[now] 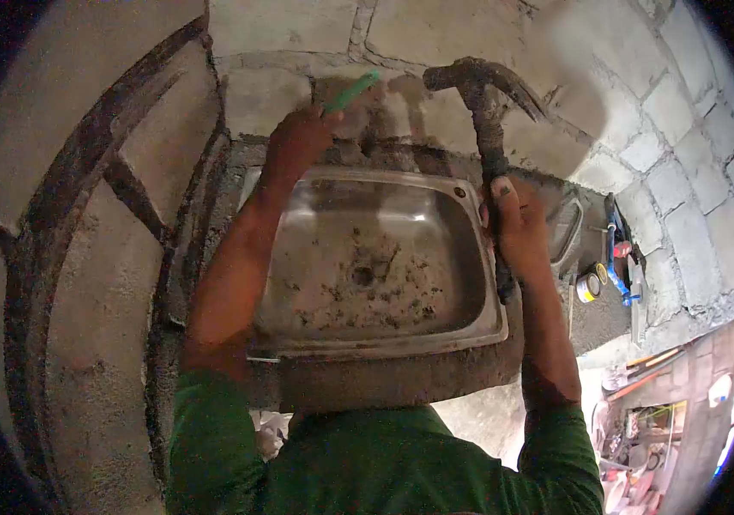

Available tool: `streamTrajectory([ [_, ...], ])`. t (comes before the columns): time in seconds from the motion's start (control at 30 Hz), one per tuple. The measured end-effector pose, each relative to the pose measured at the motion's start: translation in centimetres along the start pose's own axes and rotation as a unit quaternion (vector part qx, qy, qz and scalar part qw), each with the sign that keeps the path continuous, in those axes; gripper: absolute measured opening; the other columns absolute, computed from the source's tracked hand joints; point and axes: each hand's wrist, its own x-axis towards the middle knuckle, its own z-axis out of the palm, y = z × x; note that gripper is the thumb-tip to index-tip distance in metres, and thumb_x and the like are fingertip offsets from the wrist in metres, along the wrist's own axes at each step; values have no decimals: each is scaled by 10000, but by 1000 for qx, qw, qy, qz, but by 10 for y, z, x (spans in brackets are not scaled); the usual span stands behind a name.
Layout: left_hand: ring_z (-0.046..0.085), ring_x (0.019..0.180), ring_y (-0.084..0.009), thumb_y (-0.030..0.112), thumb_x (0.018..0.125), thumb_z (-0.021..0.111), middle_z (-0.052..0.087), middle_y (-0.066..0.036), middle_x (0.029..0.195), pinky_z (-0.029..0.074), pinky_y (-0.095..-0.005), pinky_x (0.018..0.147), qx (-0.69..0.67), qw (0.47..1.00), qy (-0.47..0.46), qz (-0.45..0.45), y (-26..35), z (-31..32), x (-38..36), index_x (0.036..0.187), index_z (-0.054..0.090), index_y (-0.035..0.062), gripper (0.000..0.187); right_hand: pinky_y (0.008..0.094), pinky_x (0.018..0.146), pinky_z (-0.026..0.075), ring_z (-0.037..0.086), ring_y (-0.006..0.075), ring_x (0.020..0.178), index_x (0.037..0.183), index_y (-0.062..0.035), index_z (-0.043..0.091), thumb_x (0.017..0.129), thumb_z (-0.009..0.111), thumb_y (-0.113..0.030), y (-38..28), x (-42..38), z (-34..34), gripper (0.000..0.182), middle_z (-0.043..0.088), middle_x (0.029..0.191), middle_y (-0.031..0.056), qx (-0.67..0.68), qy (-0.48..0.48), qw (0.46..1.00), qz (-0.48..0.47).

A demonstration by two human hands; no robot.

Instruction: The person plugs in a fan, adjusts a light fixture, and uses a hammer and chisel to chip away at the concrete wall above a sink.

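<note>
1. Green sleeves frame the bottom of our view; both our bare forearms reach up and away from us over a rough concrete counter [401, 378].
2. Set into that counter is a stainless steel sink [375, 266], its basin spattered with dried mortar around the drain hole in the middle.
3. Our right hand [517, 223] is at the sink's right rim, its fingers [504, 196] wrapped closed around a dark, crusted pipe [491, 137] that stands upright there.
4. Beyond our grip the pipe rises against the wall, then bends over to the left above the sink.
5. Our left hand [298, 142] is raised at the far left corner of the sink, fingers closed around a green-handled tool [351, 91]; only the handle shows, tilted up to the right, and its working end is hidden by the hand.
6. To the right, farther along the counter, lie a small roll of tape [588, 286] and a blue-handled tool [617, 262].
7. Behind everything stands a grey concrete block wall [658, 112].
8. At far left, a curved, rusty metal frame [49, 240] crosses the view.
</note>
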Motion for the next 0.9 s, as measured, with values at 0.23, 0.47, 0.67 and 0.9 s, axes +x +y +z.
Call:
streamTrajectory([
  [0.23, 644, 830, -425, 451, 961, 466, 659, -237, 829, 507, -535, 751, 93, 995, -5, 37, 24, -17, -25, 951, 625, 14, 465, 406, 554, 450, 572, 295, 586, 956, 22, 574, 975, 539, -369, -10, 33, 15, 393, 600, 679, 168, -156, 48, 961, -222],
  [0.47, 652, 761, -414, 392, 962, 481, 663, -214, 821, 517, -540, 705, 102, 993, 26, 55, 12, 6, -30, 1035, 587, 38, 377, 478, 650, 494, 648, 435, 745, 982, 39, 575, 950, 558, -435, 39, 97, 58, 476, 646, 789, 280, -249, 58, 947, -195],
  [0.67, 664, 749, -407, 391, 959, 490, 673, -211, 832, 532, -524, 676, 121, 989, 17, 83, -2, 14, -13, 991, 630, 34, 385, 425, 585, 463, 567, 381, 596, 1008, 15, 585, 960, 524, -411, -4, 84, 51, 434, 604, 718, 220, -239, 97, 937, -236],
  [0.9, 665, 721, -410, 394, 954, 509, 665, -207, 756, 536, -515, 649, 42, 999, -27, 10, 17, -19, -9, 893, 657, 22, 406, 446, 626, 468, 578, 432, 667, 984, 16, 592, 972, 461, -458, 22, 112, 55, 492, 602, 716, 216, -329, 237, 790, -460],
])
